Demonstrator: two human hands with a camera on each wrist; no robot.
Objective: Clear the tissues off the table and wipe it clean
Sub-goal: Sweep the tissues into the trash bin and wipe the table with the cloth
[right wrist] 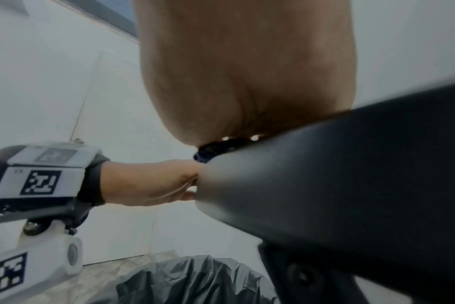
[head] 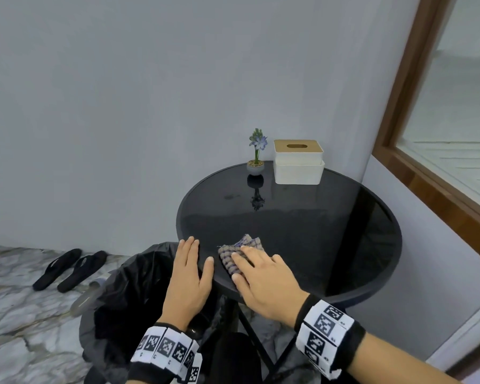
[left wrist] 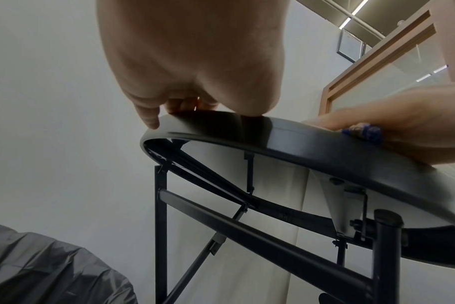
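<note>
A checked grey-blue cloth (head: 240, 246) lies on the round black glass table (head: 302, 225), near its front-left edge. My right hand (head: 247, 268) presses flat on the cloth with straight fingers; a dark corner of the cloth (right wrist: 213, 150) peeks out under the palm at the table rim (right wrist: 351, 164). My left hand (head: 196, 257) rests flat and open on the table's left rim (left wrist: 286, 133), just left of the cloth, holding nothing. From the left wrist view the cloth (left wrist: 364, 131) shows blue under the right hand. No loose tissues show on the tabletop.
A bin lined with a black bag (head: 133, 286) stands below the table's left edge, under my left hand. A white tissue box with a wooden lid (head: 298, 162) and a small potted flower (head: 257, 155) sit at the table's back. Black slippers (head: 67, 268) lie on the marble floor.
</note>
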